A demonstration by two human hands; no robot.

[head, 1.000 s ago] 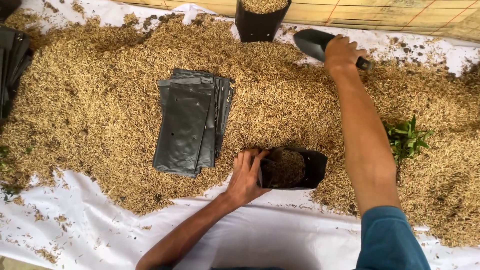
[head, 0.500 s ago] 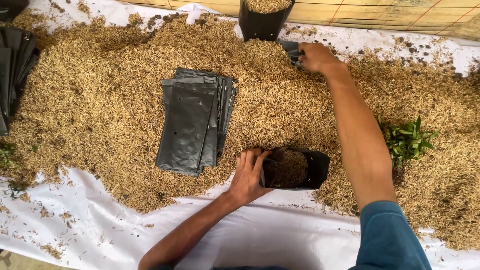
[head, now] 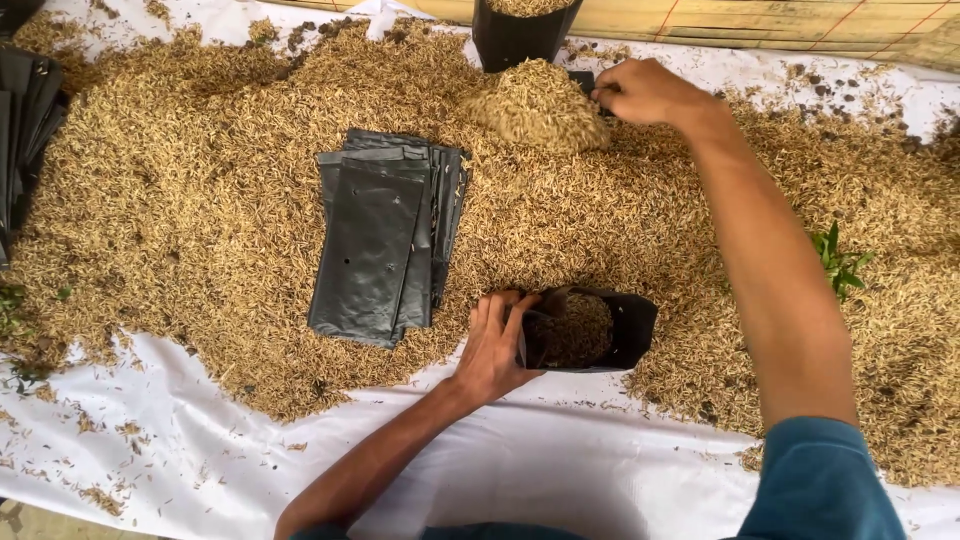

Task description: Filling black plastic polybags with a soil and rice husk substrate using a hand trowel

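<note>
My left hand grips the left rim of a small black grow bag that stands open and is partly filled with rice husk. My right hand is far out over the husk heap, closed on the handle of a black scoop. The scoop is lifted and carries a heaped mound of husk, which hides most of the scoop itself.
A stack of flat black grow bags lies on the husk left of the open bag. A filled black bag stands at the far edge. More flat bags lie at the left. A green leafy sprig sits right. White sheet underneath.
My right hand pushed the scoop down into the husk heap and has now raised it loaded with husk. My left hand has stayed on the open bag's rim.
</note>
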